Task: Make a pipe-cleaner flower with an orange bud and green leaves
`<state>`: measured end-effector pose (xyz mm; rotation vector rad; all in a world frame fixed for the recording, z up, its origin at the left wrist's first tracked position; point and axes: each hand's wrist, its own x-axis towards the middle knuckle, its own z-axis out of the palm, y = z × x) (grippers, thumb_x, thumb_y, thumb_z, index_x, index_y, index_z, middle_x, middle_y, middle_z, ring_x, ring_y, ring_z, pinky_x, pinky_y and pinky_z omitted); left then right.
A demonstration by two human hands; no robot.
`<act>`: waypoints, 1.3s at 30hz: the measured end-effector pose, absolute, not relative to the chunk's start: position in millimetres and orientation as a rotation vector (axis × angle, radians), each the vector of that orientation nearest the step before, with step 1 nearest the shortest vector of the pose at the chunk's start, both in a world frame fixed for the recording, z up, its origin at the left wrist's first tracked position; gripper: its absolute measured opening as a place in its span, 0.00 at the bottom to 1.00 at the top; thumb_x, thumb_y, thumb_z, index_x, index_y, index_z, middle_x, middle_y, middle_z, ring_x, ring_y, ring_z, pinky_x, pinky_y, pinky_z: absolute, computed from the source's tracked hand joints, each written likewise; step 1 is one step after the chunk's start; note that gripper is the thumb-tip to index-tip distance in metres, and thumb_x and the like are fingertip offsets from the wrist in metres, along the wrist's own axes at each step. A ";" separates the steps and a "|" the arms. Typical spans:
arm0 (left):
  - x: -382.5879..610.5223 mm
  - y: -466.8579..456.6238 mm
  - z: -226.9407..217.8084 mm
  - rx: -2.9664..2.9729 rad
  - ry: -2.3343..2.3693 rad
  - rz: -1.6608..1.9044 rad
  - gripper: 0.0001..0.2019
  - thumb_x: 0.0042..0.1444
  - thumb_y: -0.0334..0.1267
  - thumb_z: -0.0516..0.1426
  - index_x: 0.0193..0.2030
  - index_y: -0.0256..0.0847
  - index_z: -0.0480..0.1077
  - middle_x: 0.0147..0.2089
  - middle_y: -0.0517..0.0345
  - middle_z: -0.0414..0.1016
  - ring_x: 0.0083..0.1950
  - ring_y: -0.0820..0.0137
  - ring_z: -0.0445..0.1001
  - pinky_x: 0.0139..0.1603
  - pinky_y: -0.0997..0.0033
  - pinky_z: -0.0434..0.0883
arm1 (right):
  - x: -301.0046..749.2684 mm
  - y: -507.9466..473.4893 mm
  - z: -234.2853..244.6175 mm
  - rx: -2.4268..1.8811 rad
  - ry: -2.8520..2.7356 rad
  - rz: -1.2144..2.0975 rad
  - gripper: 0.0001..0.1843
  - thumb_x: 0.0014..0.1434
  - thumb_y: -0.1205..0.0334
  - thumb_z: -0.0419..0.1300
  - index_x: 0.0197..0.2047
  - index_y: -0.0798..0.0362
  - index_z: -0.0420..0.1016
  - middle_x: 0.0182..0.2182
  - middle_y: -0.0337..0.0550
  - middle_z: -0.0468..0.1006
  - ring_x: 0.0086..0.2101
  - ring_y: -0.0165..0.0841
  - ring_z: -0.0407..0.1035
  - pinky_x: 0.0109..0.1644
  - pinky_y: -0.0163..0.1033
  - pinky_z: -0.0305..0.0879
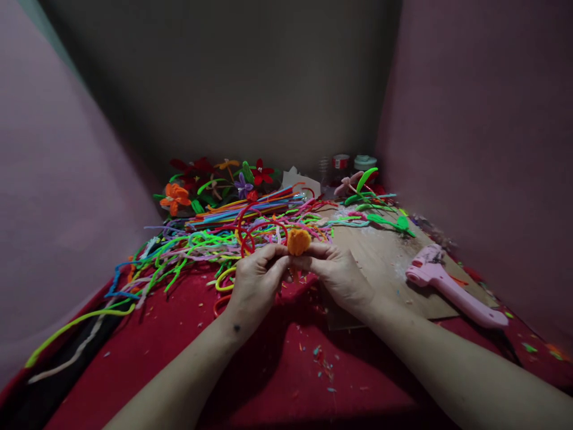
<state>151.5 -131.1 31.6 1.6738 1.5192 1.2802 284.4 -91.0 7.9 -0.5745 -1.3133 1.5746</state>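
Between my two hands, above the red cloth, is a small orange pipe-cleaner flower point(298, 241), bunched into a rounded head. The fingers of my left hand point(259, 272) pinch it from the left, low on its base. From the other side, my right hand point(338, 272) pinches the same base with thumb and forefinger. A short piece of orange hangs just below the fingertips; most of the base is hidden by them. Red pipe-cleaner loops point(244, 230) curve up just behind my left hand, and a yellow loop point(224, 279) lies beside it.
Many loose pipe cleaners point(192, 246) spread over the red cloth point(147, 352). Finished flowers point(174, 198) stand at the back left. On the right, a pink glue gun point(456, 289) rests on a brown board point(380, 263) near green leaf pieces point(394, 224). Pink walls flank both sides.
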 end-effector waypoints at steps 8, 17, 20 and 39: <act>145.6 -129.2 24.2 1.881 1.624 1.300 0.04 0.52 0.36 0.55 0.31 0.38 0.68 0.25 0.61 0.70 0.25 0.76 0.67 0.26 0.78 0.65 | 285.1 -85.3 0.4 -0.620 -1.343 1.578 0.13 0.47 0.61 0.63 0.39 0.51 0.79 0.29 0.40 0.78 0.32 0.33 0.68 0.40 0.41 0.63; 146.4 -128.5 31.1 1.315 1.365 1.243 0.08 0.43 0.35 0.60 0.24 0.38 0.63 0.17 0.68 0.63 0.15 0.81 0.59 0.16 0.81 0.58 | 293.7 -86.6 2.5 -0.637 -1.332 1.915 0.15 0.46 0.62 0.65 0.40 0.53 0.78 0.28 0.42 0.78 0.26 0.29 0.68 0.30 0.33 0.61; 142.0 -128.6 30.2 1.192 1.271 1.183 0.10 0.45 0.39 0.60 0.25 0.38 0.62 0.13 0.69 0.60 0.12 0.81 0.55 0.12 0.81 0.53 | 294.4 -86.0 3.2 -0.654 -1.312 1.945 0.15 0.44 0.63 0.66 0.39 0.54 0.79 0.28 0.42 0.78 0.26 0.29 0.68 0.30 0.33 0.62; -26.3 -184.7 24.9 2.179 2.605 -0.175 0.13 0.56 0.32 0.46 0.41 0.38 0.70 0.40 0.47 0.72 0.37 0.63 0.72 0.33 0.67 0.66 | 288.9 -89.4 5.4 -0.805 -1.088 1.896 0.08 0.38 0.67 0.68 0.27 0.52 0.78 0.24 0.40 0.77 0.24 0.28 0.68 0.26 0.30 0.63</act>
